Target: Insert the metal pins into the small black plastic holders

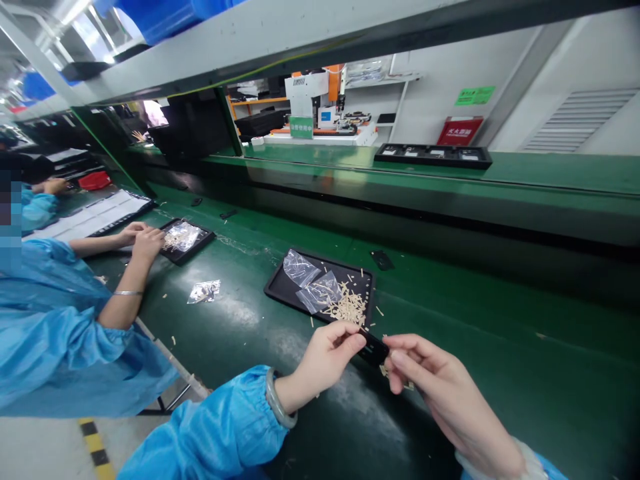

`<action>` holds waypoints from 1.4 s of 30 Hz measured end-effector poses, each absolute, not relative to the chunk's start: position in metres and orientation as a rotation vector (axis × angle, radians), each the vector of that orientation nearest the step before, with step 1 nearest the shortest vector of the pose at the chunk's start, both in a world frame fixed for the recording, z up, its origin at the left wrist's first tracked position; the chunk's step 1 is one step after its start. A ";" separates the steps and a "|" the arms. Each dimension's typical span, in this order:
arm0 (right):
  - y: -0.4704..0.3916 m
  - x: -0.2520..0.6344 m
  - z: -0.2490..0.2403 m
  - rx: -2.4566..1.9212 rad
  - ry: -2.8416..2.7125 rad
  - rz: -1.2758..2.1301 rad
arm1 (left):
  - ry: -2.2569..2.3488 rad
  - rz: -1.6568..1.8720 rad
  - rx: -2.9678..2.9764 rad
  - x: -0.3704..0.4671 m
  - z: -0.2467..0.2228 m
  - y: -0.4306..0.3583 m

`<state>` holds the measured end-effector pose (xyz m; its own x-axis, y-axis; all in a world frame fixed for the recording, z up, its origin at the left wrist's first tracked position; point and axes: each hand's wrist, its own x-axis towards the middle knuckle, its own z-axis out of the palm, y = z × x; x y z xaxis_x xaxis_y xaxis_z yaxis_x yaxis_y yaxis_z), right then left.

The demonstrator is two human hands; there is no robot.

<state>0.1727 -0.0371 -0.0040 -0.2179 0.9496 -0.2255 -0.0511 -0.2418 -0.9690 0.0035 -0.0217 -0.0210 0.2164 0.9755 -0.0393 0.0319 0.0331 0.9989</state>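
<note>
On the green counter (240, 373) we see a black rectangular tray (343, 265) just beyond the hands, beige strips (347, 308) piled inside. Left hand (330, 353), thumb on top: grip pinching a thin black flat piece (374, 348) above the counter. Right hand (433, 370), fingers curled, at its other end; grip closure we can't tell. Count: one piece, one nearby tray, two clear plastic bags (320, 291) in it.

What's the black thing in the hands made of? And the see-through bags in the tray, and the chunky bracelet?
Black piece: probably plastic, dark and smooth-looking, though coated metal is possible.
See-through bags: likely thin plastic film, clear, shiny and crinkly.
Chunky bracelet: smooth, grey-green; maybe polished stone or glass.
</note>
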 end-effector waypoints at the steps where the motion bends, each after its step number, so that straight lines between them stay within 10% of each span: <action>1: -0.037 0.172 -0.004 -1.203 -1.148 1.605 | 1.095 1.013 1.342 0.003 -0.021 -0.021; 42: -0.043 0.165 0.008 -1.201 -0.977 1.773 | 1.103 1.183 2.121 -0.007 -0.015 -0.023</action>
